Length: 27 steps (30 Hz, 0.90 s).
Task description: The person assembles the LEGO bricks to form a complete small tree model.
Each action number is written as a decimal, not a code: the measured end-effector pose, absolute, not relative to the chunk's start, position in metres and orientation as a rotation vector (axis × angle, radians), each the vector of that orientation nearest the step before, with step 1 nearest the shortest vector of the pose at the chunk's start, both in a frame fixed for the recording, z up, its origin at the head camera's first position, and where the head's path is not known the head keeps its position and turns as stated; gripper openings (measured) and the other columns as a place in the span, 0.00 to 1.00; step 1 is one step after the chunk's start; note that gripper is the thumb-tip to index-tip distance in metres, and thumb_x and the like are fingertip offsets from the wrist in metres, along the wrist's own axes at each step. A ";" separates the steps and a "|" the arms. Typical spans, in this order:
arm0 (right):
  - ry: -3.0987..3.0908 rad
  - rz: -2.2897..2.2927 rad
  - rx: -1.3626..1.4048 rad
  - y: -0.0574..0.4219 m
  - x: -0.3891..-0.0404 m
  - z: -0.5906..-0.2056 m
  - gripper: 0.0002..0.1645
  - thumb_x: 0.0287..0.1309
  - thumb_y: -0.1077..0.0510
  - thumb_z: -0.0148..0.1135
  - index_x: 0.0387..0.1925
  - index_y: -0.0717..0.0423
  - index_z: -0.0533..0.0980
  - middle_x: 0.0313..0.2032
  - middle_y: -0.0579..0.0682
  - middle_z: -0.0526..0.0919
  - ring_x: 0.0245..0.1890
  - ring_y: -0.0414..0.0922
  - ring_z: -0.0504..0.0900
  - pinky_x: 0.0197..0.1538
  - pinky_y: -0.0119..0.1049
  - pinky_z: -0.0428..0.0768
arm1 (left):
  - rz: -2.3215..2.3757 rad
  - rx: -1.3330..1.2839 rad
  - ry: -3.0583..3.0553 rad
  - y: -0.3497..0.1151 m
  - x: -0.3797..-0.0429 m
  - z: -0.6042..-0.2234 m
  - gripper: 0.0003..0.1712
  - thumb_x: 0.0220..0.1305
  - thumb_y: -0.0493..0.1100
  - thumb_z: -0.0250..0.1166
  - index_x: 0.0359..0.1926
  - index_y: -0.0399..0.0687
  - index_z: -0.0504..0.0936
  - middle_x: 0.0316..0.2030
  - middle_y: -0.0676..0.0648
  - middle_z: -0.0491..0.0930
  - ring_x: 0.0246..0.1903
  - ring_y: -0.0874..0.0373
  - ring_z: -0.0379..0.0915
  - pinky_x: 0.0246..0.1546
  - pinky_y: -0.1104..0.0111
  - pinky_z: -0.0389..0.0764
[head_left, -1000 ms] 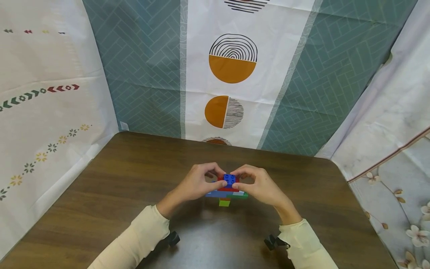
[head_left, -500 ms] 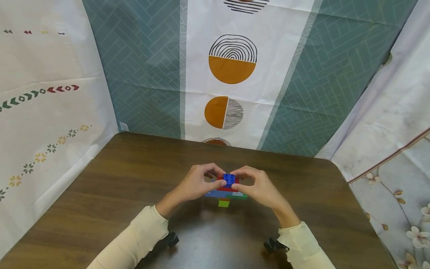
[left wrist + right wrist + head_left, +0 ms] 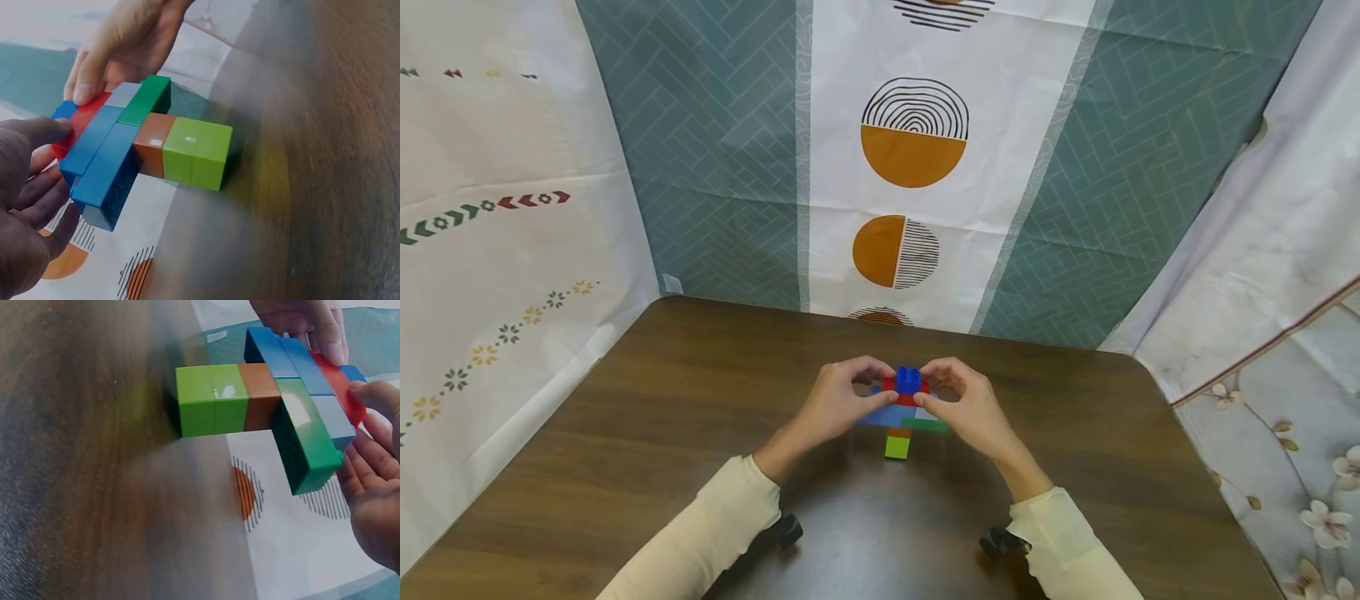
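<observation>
Both hands hold a stacked toy-brick model in the head view, above the middle of the table. My left hand (image 3: 835, 402) pinches one end of its red brick (image 3: 85, 117), while my right hand (image 3: 973, 410) pinches the other end. A blue brick (image 3: 908, 380) with studs sits on top of the red one. Below run wider layers with blue bricks (image 3: 103, 164), a pale blue-grey brick (image 3: 333, 417) and a green brick (image 3: 304, 434). An orange-brown brick (image 3: 152, 145) and lime green bricks (image 3: 199, 150) form a narrow stem underneath, its end close over the table in the wrist views.
The brown wooden table (image 3: 715, 367) spreads around the model. Printed cloths hang behind it and at both sides, with a grey-green and white cloth (image 3: 715, 167) at the back. Black straps (image 3: 788, 531) show at the cream sleeves.
The model's top and both hands have shifted away from the person, up in the head view. More of the stem's lime front shows. Both hands keep their grip.
</observation>
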State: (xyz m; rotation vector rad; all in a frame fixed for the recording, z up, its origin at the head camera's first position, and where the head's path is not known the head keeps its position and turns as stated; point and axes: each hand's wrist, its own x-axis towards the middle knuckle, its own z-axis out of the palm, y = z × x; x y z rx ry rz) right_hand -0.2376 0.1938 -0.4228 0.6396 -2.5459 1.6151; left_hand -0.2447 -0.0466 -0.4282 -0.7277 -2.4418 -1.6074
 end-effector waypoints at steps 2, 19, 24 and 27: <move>-2.523 1.634 0.622 0.194 -0.239 -0.425 0.20 0.61 0.55 0.73 0.54 0.49 0.78 0.48 0.51 0.87 0.51 0.49 0.86 0.64 0.61 0.79 | -1.604 -0.737 -2.447 -0.046 -0.246 -0.429 0.15 0.62 0.40 0.75 0.49 0.46 0.86 0.47 0.46 0.89 0.46 0.51 0.87 0.52 0.49 0.86; -2.542 1.721 0.532 0.198 -0.259 -0.447 0.23 0.63 0.60 0.71 0.59 0.52 0.80 0.58 0.54 0.85 0.60 0.52 0.84 0.66 0.47 0.80 | -1.537 -0.604 -2.561 -0.040 -0.275 -0.446 0.16 0.63 0.45 0.74 0.52 0.48 0.87 0.49 0.48 0.89 0.48 0.52 0.86 0.54 0.60 0.87; -2.600 1.743 0.413 0.200 -0.271 -0.455 0.23 0.62 0.58 0.72 0.59 0.51 0.81 0.58 0.54 0.86 0.59 0.53 0.84 0.65 0.47 0.82 | -1.564 -0.675 -2.671 -0.042 -0.290 -0.449 0.20 0.64 0.45 0.73 0.56 0.48 0.86 0.53 0.47 0.88 0.51 0.51 0.85 0.58 0.57 0.85; -2.635 1.767 0.340 0.200 -0.278 -0.459 0.23 0.63 0.58 0.71 0.60 0.51 0.81 0.59 0.54 0.85 0.59 0.53 0.82 0.65 0.48 0.81 | -1.584 -0.738 -2.731 -0.045 -0.299 -0.451 0.23 0.65 0.45 0.71 0.60 0.46 0.84 0.55 0.45 0.86 0.54 0.50 0.83 0.60 0.56 0.84</move>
